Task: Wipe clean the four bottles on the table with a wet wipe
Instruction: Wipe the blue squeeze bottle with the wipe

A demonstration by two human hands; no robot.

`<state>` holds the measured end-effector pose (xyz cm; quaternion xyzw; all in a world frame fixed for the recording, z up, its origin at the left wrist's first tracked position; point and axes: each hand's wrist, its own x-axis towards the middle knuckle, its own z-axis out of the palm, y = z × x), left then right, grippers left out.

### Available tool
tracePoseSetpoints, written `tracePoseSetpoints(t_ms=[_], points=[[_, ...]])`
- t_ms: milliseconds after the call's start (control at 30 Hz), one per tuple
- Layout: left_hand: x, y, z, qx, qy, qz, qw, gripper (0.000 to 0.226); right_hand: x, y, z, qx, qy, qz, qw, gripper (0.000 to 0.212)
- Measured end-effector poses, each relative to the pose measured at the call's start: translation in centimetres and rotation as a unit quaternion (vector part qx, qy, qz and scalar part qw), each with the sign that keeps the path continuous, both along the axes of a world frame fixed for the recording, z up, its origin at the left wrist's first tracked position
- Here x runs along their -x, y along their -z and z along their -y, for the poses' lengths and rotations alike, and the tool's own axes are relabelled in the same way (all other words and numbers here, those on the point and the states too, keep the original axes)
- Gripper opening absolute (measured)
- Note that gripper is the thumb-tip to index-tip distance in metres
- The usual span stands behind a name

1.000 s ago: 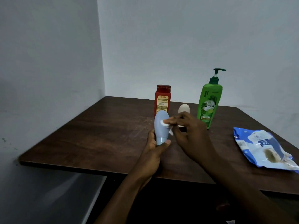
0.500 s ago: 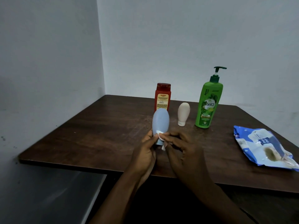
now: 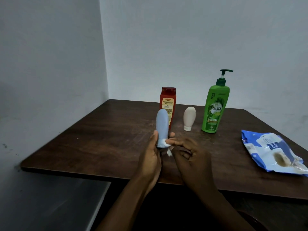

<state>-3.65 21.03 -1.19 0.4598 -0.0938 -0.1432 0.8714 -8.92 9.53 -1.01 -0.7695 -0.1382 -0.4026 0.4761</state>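
While the left hand (image 3: pixel 152 153) grips the blue bottle (image 3: pixel 162 125) at its lower end, holding it upright above the table (image 3: pixel 103 140), the right hand (image 3: pixel 191 155) pinches a small white wet wipe (image 3: pixel 166 143) against the bottle's base, fingers closed on the wipe. A loose corner of the wipe hangs below the fingers. Just behind the blue bottle stands the red bottle (image 3: pixel 168 104), partly hidden by it. To the right of the blue bottle, further back, the cream bottle (image 3: pixel 189 118) stands on its cap, tilted slightly. Right of that stands the green pump bottle (image 3: pixel 215 107), upright. Well to the right of the blue bottle, the blue-and-white wipes pack (image 3: pixel 273 153) lies flat near the table edge
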Motion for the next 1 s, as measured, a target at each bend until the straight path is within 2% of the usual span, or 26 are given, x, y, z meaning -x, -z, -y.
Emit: tracePoseSetpoints(t_ms=[33,100,133,167,267,333,400,500,533,767,833,1000], points=[[-0.2,0.0,0.1,-0.036,-0.023,0.002,0.999,0.064,0.0,-0.1,0.0,0.008,-0.003,0.004,1.0,0.029],[-0.8,0.5,0.5,-0.041,-0.053,-0.022,0.998,0.101,0.1,-0.3,0.1,0.02,-0.003,0.006,1.0,0.03],[-0.8,0.5,0.6,-0.038,-0.063,-0.022,0.997,0.107,0.1,-0.3,0.1,0.018,-0.003,0.004,1.0,0.03],[-0.5,0.3,0.6,-0.03,-0.066,-0.02,0.997,0.103,0.1,-0.2,0.3,0.011,-0.002,0.001,1.0,0.03],[-0.1,-0.1,0.5,0.005,-0.068,-0.006,0.998,0.066,0.1,0.0,0.4,-0.033,0.002,-0.018,0.999,0.031],[-0.4,-0.2,0.6,0.002,-0.086,-0.001,0.996,0.065,-0.2,-0.1,0.5,-0.068,-0.005,-0.041,0.997,0.03],[-0.5,-0.1,0.6,-0.014,-0.101,0.016,0.995,0.066,-0.4,-0.3,0.7,-0.078,-0.008,-0.044,0.996,0.026],[-0.7,0.5,0.7,-0.082,-0.123,0.07,0.987,0.036,-0.4,-0.3,1.1,-0.05,0.015,-0.025,0.998,0.024],[-0.8,0.7,0.8,-0.101,-0.127,0.078,0.984,0.032,-0.4,-0.4,1.3,-0.037,0.024,-0.021,0.999,0.026],[0.3,0.0,0.9,-0.134,-0.085,0.099,0.982,0.029,0.0,-0.6,1.8,0.038,0.06,0.036,0.997,0.034],[0.4,-0.1,0.8,-0.13,-0.078,0.094,0.984,0.03,0.0,-0.7,1.9,0.023,0.055,0.031,0.998,0.033],[0.4,0.0,0.7,-0.103,-0.053,0.048,0.992,0.039,-0.1,-1.1,1.5,-0.083,0.009,-0.028,0.996,0.026]])
